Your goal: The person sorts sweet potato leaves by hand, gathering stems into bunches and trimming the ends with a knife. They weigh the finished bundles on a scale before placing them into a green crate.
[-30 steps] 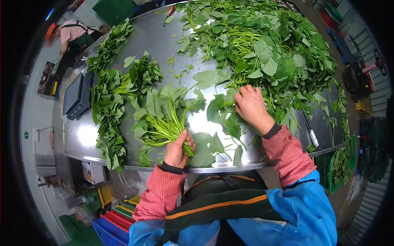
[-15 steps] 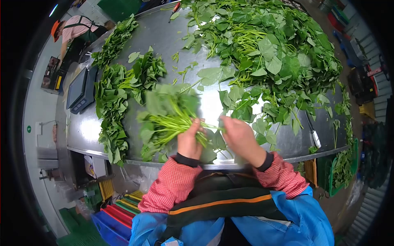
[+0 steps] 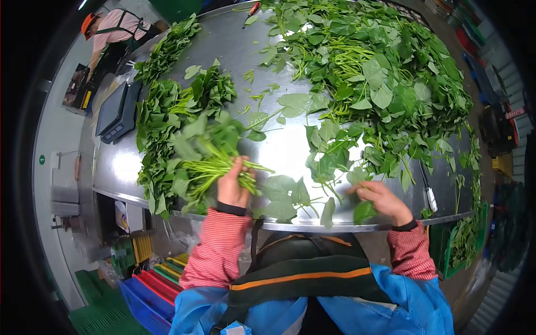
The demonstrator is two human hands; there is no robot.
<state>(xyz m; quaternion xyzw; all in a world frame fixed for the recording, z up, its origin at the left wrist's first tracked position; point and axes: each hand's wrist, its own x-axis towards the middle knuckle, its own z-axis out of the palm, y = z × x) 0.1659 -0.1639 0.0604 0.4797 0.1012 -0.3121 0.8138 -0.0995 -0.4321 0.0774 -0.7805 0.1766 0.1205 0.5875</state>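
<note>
My left hand [image 3: 234,184] is closed round the pale green stems of a bunch of leafy greens [image 3: 209,153], whose leaves fan out to the upper left. The stem ends stick out to the right of my fist. Near the table's front edge is my right hand [image 3: 385,202], its fingers drawn together and slightly blurred. A bright green leaf [image 3: 364,213] shows at the underside of its fingers and seems held there. Loose leaves [image 3: 280,195] lie on the metal table [image 3: 262,153] between my hands, and one blurred leaf [image 3: 328,212] is left of my right hand.
A large heap of greens [image 3: 385,78] covers the table's right side. Bundled greens [image 3: 156,134] line the left, beside a scale [image 3: 118,111]. A knife [image 3: 430,192] lies at right. Another person [image 3: 120,30] bends over at the far left. Crates [image 3: 148,304] stand below.
My right hand has moved right and down, away from the bunch. My left hand has carried the bunch slightly left. The view has shifted a little.
</note>
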